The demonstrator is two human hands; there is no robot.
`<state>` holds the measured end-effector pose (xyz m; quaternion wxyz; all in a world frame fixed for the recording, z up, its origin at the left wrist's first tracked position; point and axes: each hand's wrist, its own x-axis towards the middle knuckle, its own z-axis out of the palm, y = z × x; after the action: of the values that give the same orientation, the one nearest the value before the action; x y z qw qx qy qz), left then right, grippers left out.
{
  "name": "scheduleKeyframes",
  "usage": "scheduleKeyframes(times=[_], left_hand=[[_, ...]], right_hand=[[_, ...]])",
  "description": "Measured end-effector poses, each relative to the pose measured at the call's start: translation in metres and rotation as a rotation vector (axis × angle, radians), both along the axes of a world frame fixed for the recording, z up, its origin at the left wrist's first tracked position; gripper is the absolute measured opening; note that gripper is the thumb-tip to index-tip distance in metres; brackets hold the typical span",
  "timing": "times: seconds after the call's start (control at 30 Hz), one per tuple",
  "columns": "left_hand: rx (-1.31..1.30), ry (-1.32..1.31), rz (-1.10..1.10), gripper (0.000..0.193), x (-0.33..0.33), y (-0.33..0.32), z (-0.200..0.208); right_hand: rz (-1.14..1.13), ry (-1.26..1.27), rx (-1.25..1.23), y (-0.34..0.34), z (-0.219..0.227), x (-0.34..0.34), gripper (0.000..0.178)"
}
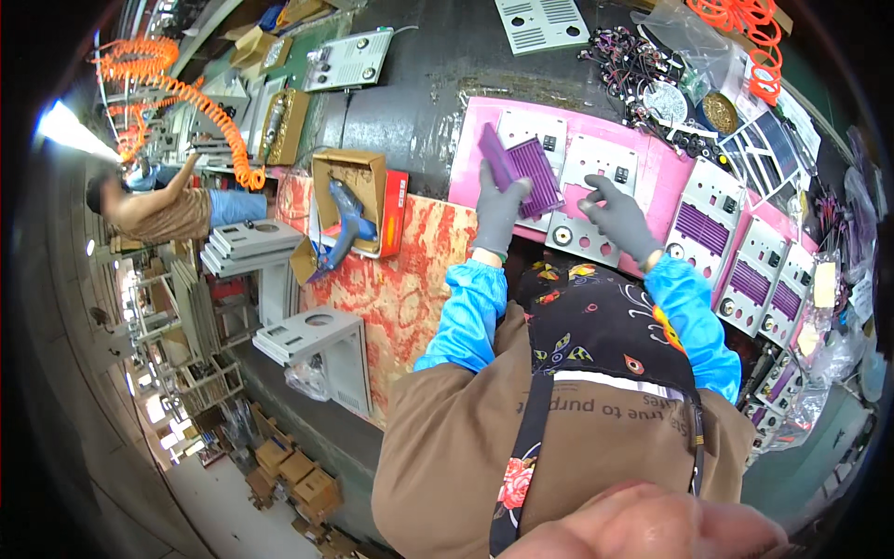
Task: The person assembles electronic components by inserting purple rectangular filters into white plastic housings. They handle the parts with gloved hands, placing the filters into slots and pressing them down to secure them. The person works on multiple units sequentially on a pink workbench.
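Left hand (503,203): you're pinching purple grilles (537,177) by one edge above a grey panel (529,129), seemingly leaving slats uncovered | Right hand (619,219): holding nothing visible, fingers parting over the neighbouring panel (581,168) | Both panels: lying on pink sheet (476,119), perhaps against scratches

The gloved left grip (500,210) holds purple slatted pieces (537,177) over a pink sheet (466,154) on the dark worktop (410,116), while the gloved right grip (615,214), fingers apart, is over a pale panel (587,244). Similar panels (704,183) with purple grilles (700,229) line up to the right. Leftward, a blue gun-shaped tool (349,222) lies partly in an open cardboard box (380,177); farther off is another person (163,203).
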<state>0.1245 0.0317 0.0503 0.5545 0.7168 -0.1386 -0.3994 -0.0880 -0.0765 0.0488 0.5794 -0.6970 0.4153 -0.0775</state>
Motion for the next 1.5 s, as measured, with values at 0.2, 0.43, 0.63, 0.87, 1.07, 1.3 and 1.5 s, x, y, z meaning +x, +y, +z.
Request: scheduleKeyframes(times=[0.2, 0.43, 0.63, 0.87, 1.07, 1.3, 1.5], left_hand=[[0.43, -0.829, -0.104, 0.096, 0.09, 0.002, -0.025], [0.751, -1.077, -0.294, 0.086, 0.109, 0.013, -0.069], [0.319, -1.323, -0.131, 0.059, 0.06, 0.023, -0.052], [-0.053, -1.216, -0.384, 0.049, -0.016, 0.008, -0.044], [-0.296, -1.012, -1.236, 0.062, -0.053, 0.002, -0.044], [-0.201, -1.431, -1.291, 0.075, -0.091, 0.0, -0.073], [-0.267, -0.986, -1.294, 0.077, -0.074, -0.009, -0.028]], right_hand=[[0.099, 0.267, -0.464, 0.014, -0.023, 0.049, 0.045], [0.121, 0.442, -0.372, 0.01, -0.044, 0.085, 0.041], [-0.183, -0.044, 0.305, 0.001, -0.04, 0.047, 0.032], [-0.473, -0.371, 0.439, -0.007, -0.011, -0.04, 0.034], [-0.661, -0.54, 0.442, -0.007, -0.014, -0.095, 0.034], [-0.723, -0.515, 0.433, 0.017, -0.021, -0.123, 0.026], [-0.851, -0.355, 0.421, 0.03, -0.029, -0.118, 0.027]])
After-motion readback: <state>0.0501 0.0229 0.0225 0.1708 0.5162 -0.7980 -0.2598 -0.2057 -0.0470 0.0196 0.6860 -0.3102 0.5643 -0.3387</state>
